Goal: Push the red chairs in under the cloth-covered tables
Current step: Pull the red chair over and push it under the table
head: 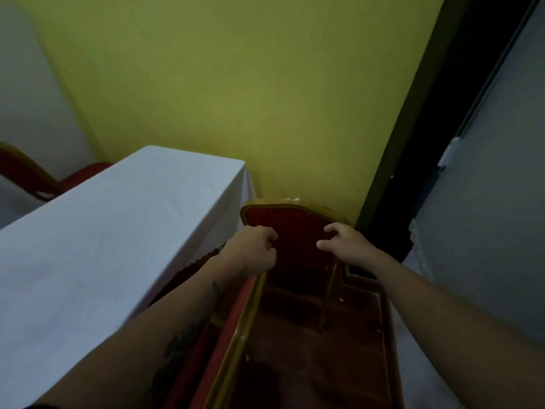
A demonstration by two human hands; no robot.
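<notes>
Dim room, yellow-green wall (230, 84) at the far side, dark door frame (413, 160) to the right; a long desk under a white cloth (97, 237) runs from near left to its far end by the wall; just right of that far end stands a red upholstered chair with a gold metal frame (290, 222), its padded back towards the camera and its seat hidden below; both hands are at that back; the left hand (253, 252) is curled over the left edge of the frame, fingers folded round it, so this grip looks closed on the chair; the right hand (345, 240) sits at the right upper part of the back with fingers half bent and thumb out, grip loose, and whether it has hold or only rests there I cannot tell; nearer the camera a second gold rail with red padding (236, 335) slants across the lower middle, likely another chair close by, over dark wood floor (348, 349); a further red chair (26, 175) shows at the far left beyond the desk; judged step: taking hold of the end chair before sliding it in; it stands beside the cloth, not yet under it; the next move calls for a firm two-handed hold, turning the chair left towards the desk end, then a level push, minding the hanging cloth hem (206, 255) and the near rail.
</notes>
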